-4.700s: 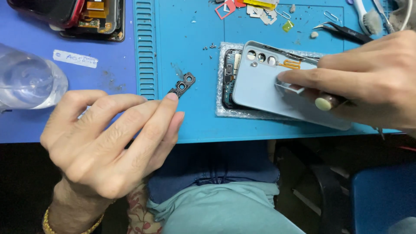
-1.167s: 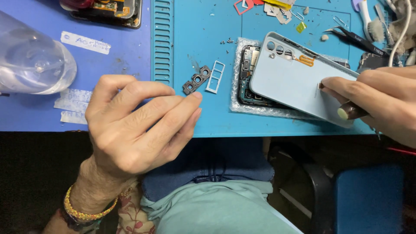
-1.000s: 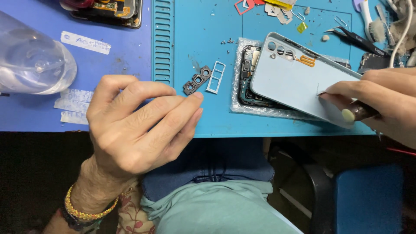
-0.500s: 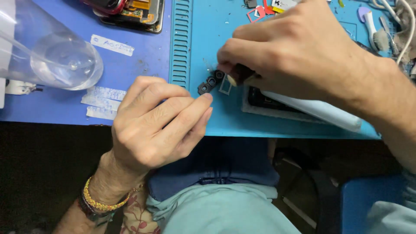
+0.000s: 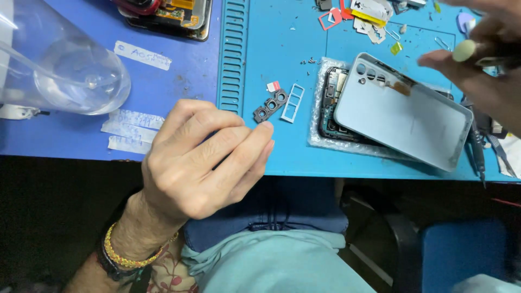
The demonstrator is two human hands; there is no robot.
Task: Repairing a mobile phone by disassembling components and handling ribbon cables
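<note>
Left hand (image 5: 203, 160) nearest the camera, resting at the front edge of the desk (image 5: 287, 32) — fingers loosely curled and close together, pinching nothing; index fingertip just beside one dark camera-lens bracket (image 5: 271, 106) with three round openings, not clearly touching it. One bead bracelet (image 5: 122, 258) on that wrist.

Just right of the bracket: one pale card tray (image 5: 292, 103), lying flat, and one small red-and-white card (image 5: 273, 86) at the bracket's upper end.

Further right: one opened phone body (image 5: 329, 103) on a clear plastic sheet, with one light blue back cover (image 5: 404, 111) lying skewed across it, covering most of the body; three lens holes counted along the cover's upper left corner.

Left side: three paper labels (image 5: 127, 130) near the desk edge, one more (image 5: 142, 55) further back — one clear plastic bottle (image 5: 65, 73) lying on its side.

Far right: right hand (image 5: 483, 59) raised above the desk, fingers drawn together around one dark tool (image 5: 502, 61), blurred.

Far edge: one second opened phone (image 5: 168, 13), plus scattered small scraps and screws, too small to count.
</note>
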